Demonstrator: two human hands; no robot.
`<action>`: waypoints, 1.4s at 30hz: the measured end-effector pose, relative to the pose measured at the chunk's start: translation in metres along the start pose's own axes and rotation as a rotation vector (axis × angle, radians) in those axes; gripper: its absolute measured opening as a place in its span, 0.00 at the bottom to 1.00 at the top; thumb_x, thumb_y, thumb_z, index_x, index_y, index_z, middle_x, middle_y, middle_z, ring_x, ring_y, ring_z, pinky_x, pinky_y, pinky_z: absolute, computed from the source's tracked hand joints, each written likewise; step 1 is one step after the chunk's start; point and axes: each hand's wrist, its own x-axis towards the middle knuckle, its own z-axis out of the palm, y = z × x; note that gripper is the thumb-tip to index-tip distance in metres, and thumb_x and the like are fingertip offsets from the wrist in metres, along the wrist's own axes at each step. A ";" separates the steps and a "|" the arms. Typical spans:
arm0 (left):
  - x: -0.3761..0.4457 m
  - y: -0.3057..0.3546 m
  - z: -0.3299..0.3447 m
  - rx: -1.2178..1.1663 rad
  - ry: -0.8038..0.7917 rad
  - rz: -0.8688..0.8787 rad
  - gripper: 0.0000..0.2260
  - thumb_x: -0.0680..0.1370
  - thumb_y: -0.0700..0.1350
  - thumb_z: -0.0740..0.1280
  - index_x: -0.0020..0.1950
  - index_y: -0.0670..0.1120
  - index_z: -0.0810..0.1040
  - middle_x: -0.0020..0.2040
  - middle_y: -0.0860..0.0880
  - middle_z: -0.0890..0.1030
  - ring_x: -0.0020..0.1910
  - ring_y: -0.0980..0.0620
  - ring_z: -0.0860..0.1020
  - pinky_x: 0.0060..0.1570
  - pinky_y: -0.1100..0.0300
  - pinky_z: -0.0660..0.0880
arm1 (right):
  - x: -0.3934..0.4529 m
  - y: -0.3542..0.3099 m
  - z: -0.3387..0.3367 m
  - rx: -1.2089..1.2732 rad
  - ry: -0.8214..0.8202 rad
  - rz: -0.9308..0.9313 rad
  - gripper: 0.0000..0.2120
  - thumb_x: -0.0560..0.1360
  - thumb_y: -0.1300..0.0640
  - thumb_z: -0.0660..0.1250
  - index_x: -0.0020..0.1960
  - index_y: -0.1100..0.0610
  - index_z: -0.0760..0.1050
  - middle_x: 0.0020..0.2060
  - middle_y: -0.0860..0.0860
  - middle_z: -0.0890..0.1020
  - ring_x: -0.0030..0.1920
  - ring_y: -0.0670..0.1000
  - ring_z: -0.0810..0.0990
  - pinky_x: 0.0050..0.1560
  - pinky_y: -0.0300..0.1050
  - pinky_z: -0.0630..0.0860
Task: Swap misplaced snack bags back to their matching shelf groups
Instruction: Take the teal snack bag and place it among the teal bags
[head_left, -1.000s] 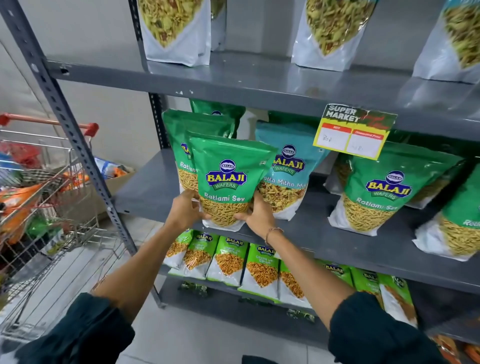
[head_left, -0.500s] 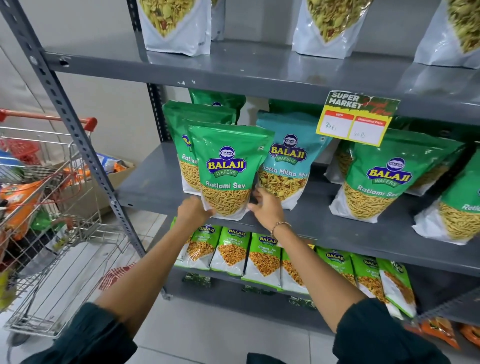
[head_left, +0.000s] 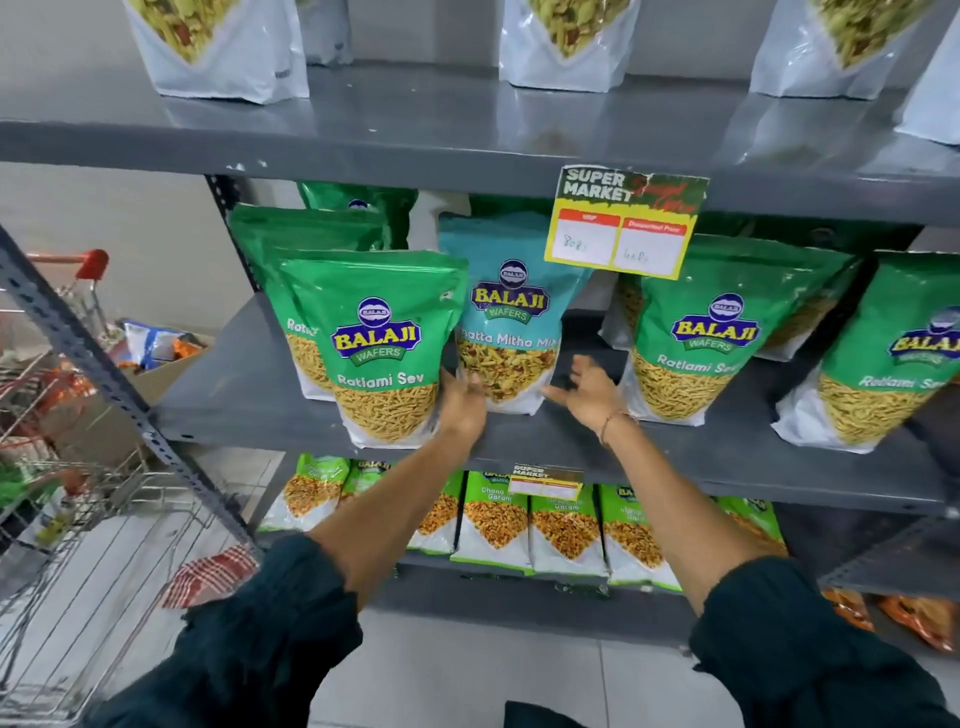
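A teal Khatta Mitha Mix bag (head_left: 506, 312) stands upright on the middle shelf (head_left: 234, 400) among green Ratlami Sev bags. The nearest green Ratlami Sev bag (head_left: 379, 343) stands at the shelf's front left, with others behind it and two more to the right (head_left: 711, 332). My left hand (head_left: 462, 400) is at the teal bag's lower left corner, fingers spread, touching or nearly touching it. My right hand (head_left: 584, 395) hovers open just right of the teal bag's base, holding nothing.
A wire shopping cart (head_left: 78, 493) with a red handle holds goods at the left. A slanted grey shelf upright (head_left: 104, 384) crosses in front of it. White bags line the top shelf (head_left: 467, 135); green Chana Garam bags (head_left: 498, 519) fill the lower shelf. A yellow price tag (head_left: 623, 223) hangs above.
Both hands have let go of the front green Ratlami Sev bag, which now stands on the shelf, and have moved right to either side of the teal bag.
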 end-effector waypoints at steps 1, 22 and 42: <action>0.007 -0.003 0.002 0.034 0.006 -0.011 0.29 0.82 0.44 0.53 0.77 0.42 0.39 0.79 0.42 0.52 0.77 0.42 0.53 0.73 0.54 0.53 | 0.014 0.009 0.002 0.003 -0.041 -0.004 0.48 0.60 0.43 0.75 0.71 0.60 0.58 0.69 0.57 0.70 0.67 0.57 0.70 0.67 0.58 0.68; 0.042 -0.018 0.018 0.299 -0.305 0.245 0.26 0.75 0.37 0.68 0.70 0.43 0.63 0.68 0.44 0.72 0.68 0.47 0.68 0.63 0.59 0.62 | -0.013 0.017 -0.010 -0.031 0.180 -0.167 0.25 0.62 0.53 0.78 0.52 0.62 0.70 0.39 0.54 0.79 0.41 0.54 0.77 0.39 0.46 0.73; -0.107 -0.033 -0.056 0.402 -0.572 0.495 0.30 0.72 0.40 0.72 0.66 0.38 0.58 0.59 0.48 0.70 0.63 0.51 0.69 0.64 0.54 0.68 | -0.238 0.028 0.001 0.388 0.355 -0.259 0.20 0.60 0.60 0.79 0.47 0.47 0.76 0.42 0.45 0.83 0.44 0.45 0.82 0.46 0.42 0.80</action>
